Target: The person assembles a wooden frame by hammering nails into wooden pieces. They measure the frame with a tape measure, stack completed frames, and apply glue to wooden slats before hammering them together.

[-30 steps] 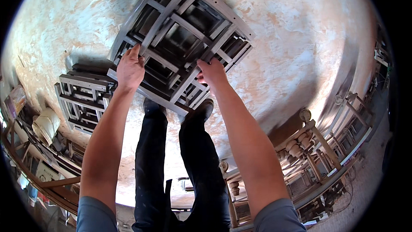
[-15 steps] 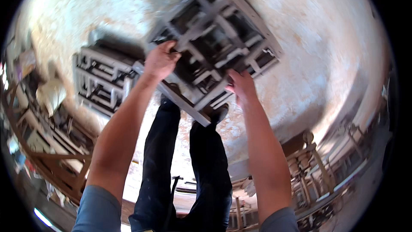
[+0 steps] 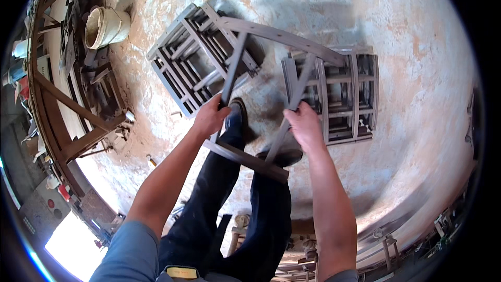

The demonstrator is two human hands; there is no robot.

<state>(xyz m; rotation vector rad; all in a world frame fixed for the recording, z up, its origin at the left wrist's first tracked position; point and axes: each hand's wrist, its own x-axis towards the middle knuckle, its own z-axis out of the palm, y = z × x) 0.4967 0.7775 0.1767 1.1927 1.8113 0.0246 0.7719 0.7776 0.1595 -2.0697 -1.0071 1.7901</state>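
Grey wood occupies both hands. The left hand (image 3: pixel 211 116) is closed around one side bar of an open wooden frame (image 3: pixel 276 34); the right hand (image 3: pixel 305 125) grips the opposite side bar. From where I stand, the frame is held in front of the legs, askew to the body, its longer bar away from the person and its shorter bar nearest. The opposed grips appear sound. Best practice is equal load on each side, so that the joints do not twist. The near bar hangs close to the left shoe (image 3: pixel 237 112) and right shoe (image 3: pixel 289 157) and merits watching.

Further out, a left stack (image 3: pixel 205 47) and a right stack (image 3: pixel 355 94) of slatted grey woodwork rest on the mottled floor (image 3: pixel 407 73). The longer bar overlaps the right stack in view; contact cannot be confirmed, so its far end should be lifted clear before any turn. A pale bucket (image 3: pixel 116 26) stands well apart, beyond the left stack.
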